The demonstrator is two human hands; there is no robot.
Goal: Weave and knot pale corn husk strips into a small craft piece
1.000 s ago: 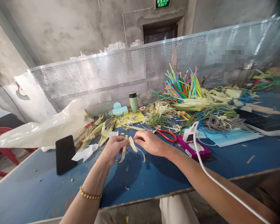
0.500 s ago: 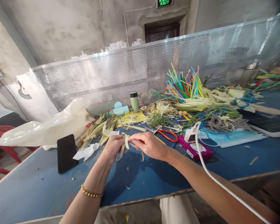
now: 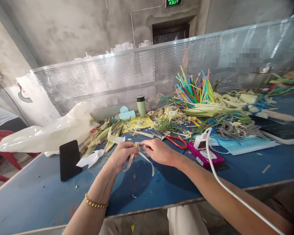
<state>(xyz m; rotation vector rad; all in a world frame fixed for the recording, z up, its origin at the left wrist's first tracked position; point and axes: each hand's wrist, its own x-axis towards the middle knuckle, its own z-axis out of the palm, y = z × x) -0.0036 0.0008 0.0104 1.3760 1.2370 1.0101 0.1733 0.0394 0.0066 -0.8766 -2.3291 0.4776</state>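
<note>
Sits at a blue table (image 3: 166,195), with pale trousers (image 3: 186,222) below its near edge. Wears a gold bead bracelet (image 3: 96,205) on the left wrist. Has a white cable (image 3: 212,168) slanting over the right forearm, up to a white plug (image 3: 200,143) on a purple box (image 3: 212,159).

Pinches pale strips (image 3: 129,162) in the left hand (image 3: 122,154), with thumb pressed down on curled fingers. Brings the right hand (image 3: 161,152) in from the other side, with index finger stretched toward the top of the pale strips and thumb a little apart from it; cannot tell whether gripping or only touching. Holds the pale strips between both hands, above the table, with a short end upright at the left fingertips, one tail hanging below the left hand and another curving down below the right fingers.

Has red-handled scissors (image 3: 176,142) just beyond the right hand. Has a black phone (image 3: 70,160) off to the left, with a torn white scrap (image 3: 91,158) against its right side. Farther on, meets dry husks (image 3: 96,139), a plastic bag (image 3: 49,132), a blue face mask (image 3: 245,144) and tangled cord (image 3: 226,129), then an upright green bottle (image 3: 141,108) and coloured sticks (image 3: 192,89). Faces a perforated metal screen (image 3: 107,86), with a dark door (image 3: 171,34) behind.
</note>
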